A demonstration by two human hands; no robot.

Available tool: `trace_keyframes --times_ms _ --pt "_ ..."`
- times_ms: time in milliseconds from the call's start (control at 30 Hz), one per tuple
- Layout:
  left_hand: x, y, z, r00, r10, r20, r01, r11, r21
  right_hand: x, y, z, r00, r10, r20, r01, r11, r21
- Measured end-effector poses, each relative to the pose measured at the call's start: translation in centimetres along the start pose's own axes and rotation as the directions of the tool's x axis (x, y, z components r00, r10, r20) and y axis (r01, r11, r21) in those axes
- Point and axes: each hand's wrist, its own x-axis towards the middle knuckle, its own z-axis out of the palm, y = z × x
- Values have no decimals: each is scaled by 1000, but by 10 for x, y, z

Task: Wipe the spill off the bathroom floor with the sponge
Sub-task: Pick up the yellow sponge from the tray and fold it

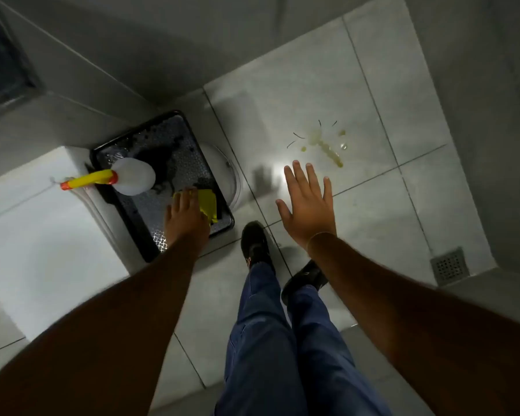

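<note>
The sponge (pixel 208 205), soft and light, is located in the black tray (pixel 174 139), at nine o'clock from the spill (pixel 327 147). It is touched by the left hand (pixel 185 214); closure cannot be told. The right hand (pixel 308 205) is held spread, empty.

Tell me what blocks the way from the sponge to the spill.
Nothing visible does. The sponge lies in the black tray under the left hand; bare tile runs from there to the spill. The open right hand hovers above that stretch, not resting on it.
</note>
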Motion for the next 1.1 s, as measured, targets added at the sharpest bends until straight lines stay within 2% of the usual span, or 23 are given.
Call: trace_keyframes --times_ms 100,333,433,500,600,667,733,800,867,900,1000,1100 --pt "14 -1 1 991 112 67 -121 981 151 8 0 6 999 34 21 -34 999 -6" --pt "52 -18 1 983 168 73 -181 947 264 21 1 7 998 60 27 -61 998 26" --pt "65 -23 -9 972 184 147 -221 927 302 23 0 3 996 79 34 -81 994 67" --pt "66 -25 -20 960 189 208 -236 944 230 22 -3 2 997 64 42 -70 986 152" --pt "55 -17 -47 956 211 205 -208 977 -39 22 -11 -4 996 13 86 -46 918 395" --pt "44 -3 -70 947 218 238 -145 946 -291 20 -18 -10 984 -9 177 -104 780 617" --pt "29 21 -90 907 292 302 -83 829 -553 20 -27 -21 951 -33 309 -230 594 771" --pt "15 50 -102 867 348 356 -12 729 -685 24 -30 -33 903 -11 430 -406 306 861" --pt "3 78 -107 829 400 390 52 639 -767 27 -22 -45 835 -21 551 -550 11 835" --pt "-1 92 -107 816 418 399 87 594 -800 28 -15 -50 790 -75 609 -613 -96 784" --pt "-5 136 -103 817 402 413 158 533 -831 29 17 -57 671 -257 695 -736 -349 580" --pt "1 183 -91 851 388 355 99 544 -833 36 52 -61 663 -229 712 -691 -552 466"
